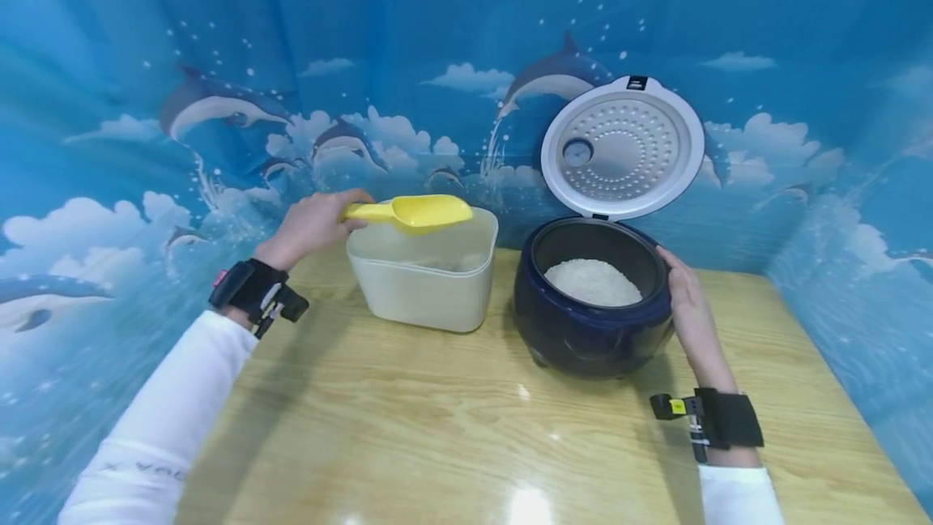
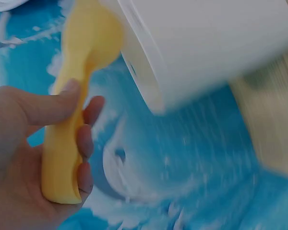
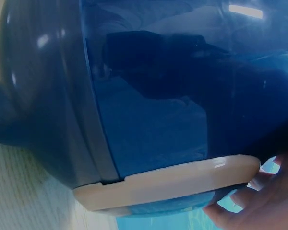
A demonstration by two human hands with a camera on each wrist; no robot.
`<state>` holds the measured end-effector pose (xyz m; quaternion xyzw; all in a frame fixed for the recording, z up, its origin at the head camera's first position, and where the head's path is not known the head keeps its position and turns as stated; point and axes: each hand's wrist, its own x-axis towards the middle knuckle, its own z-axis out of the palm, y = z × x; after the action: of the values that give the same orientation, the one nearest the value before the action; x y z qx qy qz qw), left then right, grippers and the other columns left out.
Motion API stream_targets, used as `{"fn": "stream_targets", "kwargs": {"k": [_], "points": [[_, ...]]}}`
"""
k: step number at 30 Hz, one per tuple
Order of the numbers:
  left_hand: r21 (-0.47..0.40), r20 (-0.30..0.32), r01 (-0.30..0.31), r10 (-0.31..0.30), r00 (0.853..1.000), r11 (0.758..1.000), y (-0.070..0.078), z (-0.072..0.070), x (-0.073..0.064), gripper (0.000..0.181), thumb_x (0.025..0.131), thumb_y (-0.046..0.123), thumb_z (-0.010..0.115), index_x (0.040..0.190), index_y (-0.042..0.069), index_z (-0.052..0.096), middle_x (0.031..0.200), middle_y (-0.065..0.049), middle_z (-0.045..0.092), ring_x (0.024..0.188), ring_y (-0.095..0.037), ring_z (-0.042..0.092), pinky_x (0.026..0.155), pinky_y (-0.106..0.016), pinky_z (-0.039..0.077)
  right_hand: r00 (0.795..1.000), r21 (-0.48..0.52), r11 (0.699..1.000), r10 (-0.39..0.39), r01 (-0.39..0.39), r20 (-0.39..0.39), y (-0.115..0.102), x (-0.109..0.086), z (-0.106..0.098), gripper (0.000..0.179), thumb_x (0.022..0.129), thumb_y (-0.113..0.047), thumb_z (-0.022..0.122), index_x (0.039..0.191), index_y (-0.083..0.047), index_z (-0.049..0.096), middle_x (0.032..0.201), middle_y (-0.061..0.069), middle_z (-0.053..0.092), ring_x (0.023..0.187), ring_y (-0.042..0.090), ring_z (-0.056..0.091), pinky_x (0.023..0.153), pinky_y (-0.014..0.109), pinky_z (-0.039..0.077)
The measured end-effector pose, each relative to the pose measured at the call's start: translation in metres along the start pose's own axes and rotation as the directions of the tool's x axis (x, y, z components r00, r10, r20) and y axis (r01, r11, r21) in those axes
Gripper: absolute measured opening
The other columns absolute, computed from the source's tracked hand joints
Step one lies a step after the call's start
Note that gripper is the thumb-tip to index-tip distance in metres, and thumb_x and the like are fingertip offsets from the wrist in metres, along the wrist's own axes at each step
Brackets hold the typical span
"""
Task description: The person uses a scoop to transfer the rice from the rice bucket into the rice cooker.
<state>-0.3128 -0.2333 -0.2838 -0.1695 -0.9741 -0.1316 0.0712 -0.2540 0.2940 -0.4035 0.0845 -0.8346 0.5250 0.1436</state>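
Observation:
In the head view my left hand (image 1: 315, 221) grips the handle of a yellow scoop (image 1: 432, 212), held above a cream-white bin (image 1: 426, 298). The left wrist view shows thumb and fingers wrapped round that handle; no rice is visible in the scoop. Whether the bin contains anything is hard to tell. To its right stands a dark blue rice cooker (image 1: 594, 343) with its lid (image 1: 625, 148) raised and white rice (image 1: 594, 282) in the pot. My right hand (image 1: 688, 310) rests against the cooker's right side, fingers extended along the rim.
Bin and cooker stand side by side on a light wooden table (image 1: 408, 420). Just behind them hangs a blue curtain (image 1: 437, 39) printed with dolphins and clouds, which also covers both sides. The raised lid leans back close to the curtain.

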Motion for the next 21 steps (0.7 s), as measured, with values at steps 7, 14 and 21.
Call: {"fn": "stream_targets", "kwargs": {"k": [7, 14, 21], "points": [[0.320, 0.036, -0.086, 0.079, 0.996, 0.943, -0.005, -0.005, 0.009, 0.026, 0.089, 0.001, 0.073, 0.115, 0.007, 0.075, 0.108, -0.018, 0.073, 0.089, -0.034, 0.065, 0.081, -0.050, 0.048, 1.000, 0.009, 1.000, -0.019, 0.019, -0.014, -0.001, 0.001, 0.000, 0.055, 0.113, -0.033, 0.021, 0.159, -0.005, 0.029, 0.164, 0.025, 0.022, 0.151, 0.046, 0.014, 0.118, 0.065, 0.007], [0.288, 0.187, -0.107, 0.054, 0.981, 0.952, 0.004, 0.017, 0.023, 0.026, 0.089, -0.007, 0.067, 0.110, 0.005, 0.077, 0.107, -0.018, 0.073, 0.099, -0.036, 0.064, 0.097, -0.056, 0.044, 1.000, 0.011, 1.000, 0.004, -0.004, -0.005, 0.002, 0.003, 0.003, 0.054, 0.113, -0.031, 0.019, 0.159, -0.003, 0.028, 0.164, 0.026, 0.021, 0.150, 0.048, 0.013, 0.118, 0.066, 0.006], [0.079, 0.304, -0.097, 0.068, 0.950, 0.992, 0.003, 0.044, 0.035, 0.033, 0.091, 0.007, 0.074, 0.124, 0.007, 0.072, 0.121, -0.017, 0.070, 0.107, -0.034, 0.062, 0.095, -0.051, 0.047, 1.000, -0.006, 1.000, 0.011, -0.011, -0.014, 0.001, 0.001, 0.000, 0.054, 0.113, -0.032, 0.019, 0.159, -0.005, 0.028, 0.164, 0.025, 0.021, 0.150, 0.047, 0.013, 0.118, 0.066, 0.007]]}}
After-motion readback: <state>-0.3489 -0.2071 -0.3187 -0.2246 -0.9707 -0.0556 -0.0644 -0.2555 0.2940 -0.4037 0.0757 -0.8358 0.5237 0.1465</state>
